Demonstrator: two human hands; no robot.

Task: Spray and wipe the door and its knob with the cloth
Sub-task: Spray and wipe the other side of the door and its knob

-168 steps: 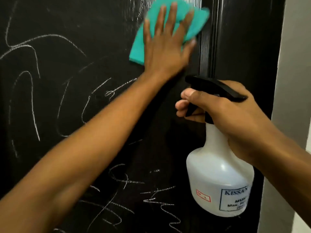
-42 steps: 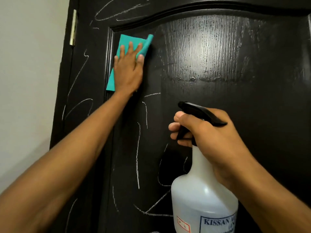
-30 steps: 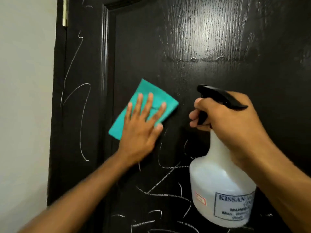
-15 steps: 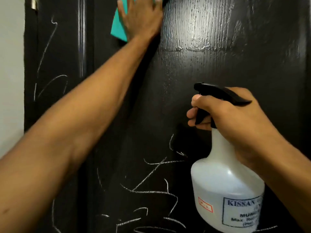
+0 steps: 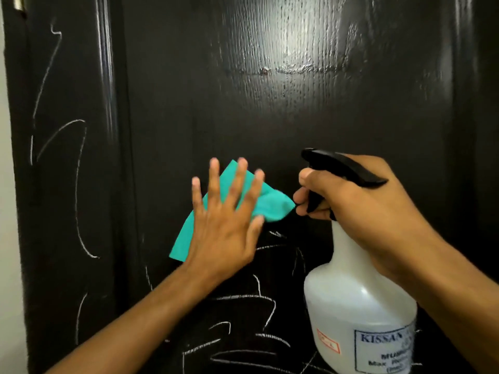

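Note:
A black wood-grain door (image 5: 283, 109) fills the view, wet and shiny in its upper panel. White chalk scribbles (image 5: 243, 333) cover its lower part and left stile. My left hand (image 5: 224, 225) presses a teal cloth (image 5: 272, 205) flat against the door with straight, spread fingers. My right hand (image 5: 359, 211) grips the neck of a white spray bottle (image 5: 356, 314) with a black trigger head (image 5: 340, 166), fingers curled on the trigger, nozzle facing the door. The knob is out of view.
A pale wall (image 5: 8, 238) borders the door on the left. A metal hinge (image 5: 19, 4) shows at the top left corner. More chalk lines (image 5: 78, 184) run down the left stile.
My left hand has swept the cloth down from the top of the panel to its middle, beside the spray nozzle. The right hand keeps hold of the bottle in about the same place.

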